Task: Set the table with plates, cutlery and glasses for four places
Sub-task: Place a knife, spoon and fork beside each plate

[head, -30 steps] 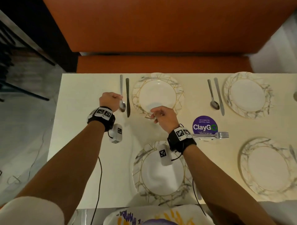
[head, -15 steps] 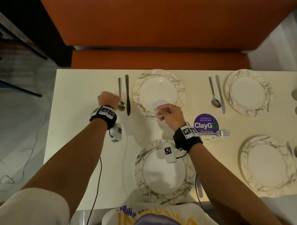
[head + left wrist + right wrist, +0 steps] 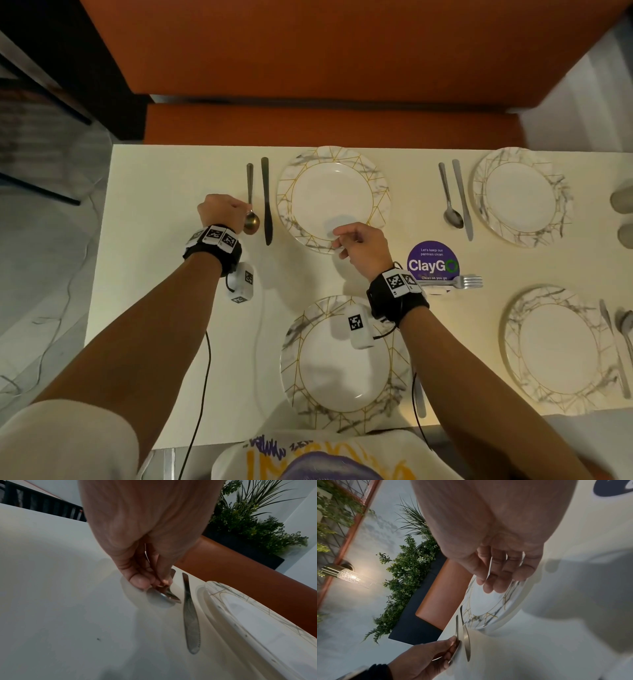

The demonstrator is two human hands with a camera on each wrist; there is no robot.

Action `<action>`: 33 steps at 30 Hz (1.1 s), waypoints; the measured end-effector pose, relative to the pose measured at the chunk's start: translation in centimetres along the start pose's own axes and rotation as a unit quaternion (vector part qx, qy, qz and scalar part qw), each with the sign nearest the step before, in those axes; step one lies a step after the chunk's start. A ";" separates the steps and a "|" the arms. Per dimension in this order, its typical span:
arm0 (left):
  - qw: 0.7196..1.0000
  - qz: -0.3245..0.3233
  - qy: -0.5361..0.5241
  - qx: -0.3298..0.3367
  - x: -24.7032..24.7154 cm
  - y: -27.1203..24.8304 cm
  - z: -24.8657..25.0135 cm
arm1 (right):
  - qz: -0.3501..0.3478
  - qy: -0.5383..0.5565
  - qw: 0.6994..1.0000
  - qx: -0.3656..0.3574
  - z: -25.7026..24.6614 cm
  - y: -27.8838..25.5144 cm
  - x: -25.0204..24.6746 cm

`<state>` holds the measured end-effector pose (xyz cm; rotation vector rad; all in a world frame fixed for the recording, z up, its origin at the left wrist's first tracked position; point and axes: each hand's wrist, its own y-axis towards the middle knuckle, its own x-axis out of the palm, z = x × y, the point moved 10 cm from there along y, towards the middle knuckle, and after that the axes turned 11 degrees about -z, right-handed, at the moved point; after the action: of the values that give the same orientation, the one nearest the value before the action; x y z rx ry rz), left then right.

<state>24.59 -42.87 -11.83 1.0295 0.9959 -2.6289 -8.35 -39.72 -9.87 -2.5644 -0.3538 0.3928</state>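
Note:
My left hand pinches the neck of a spoon that lies on the cream table, left of a knife and the far-left marbled plate. The left wrist view shows the fingertips on the spoon just above its bowl, beside the knife. My right hand hovers over that plate's near rim with relaxed fingers and holds nothing. A second plate sits close to me, partly under my right forearm.
Two more plates stand on the right, each with a spoon and knife alongside. A fork lies by the purple ClayGo sticker. Glasses show at the right edge. An orange bench runs behind the table.
My right hand has let go of the far-left plate's near rim and risen slightly above it. My left hand has stayed on the spoon.

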 end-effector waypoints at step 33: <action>0.940 -0.188 0.115 0.261 32.4 -20.0 20.0 | 0.144 -0.261 0.951 0.078 12.3 -7.4 -26.7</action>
<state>-18.06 -36.95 -11.39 1.3992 0.5759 -3.2554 -38.48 -36.56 -10.61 -2.3253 -0.1188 1.1669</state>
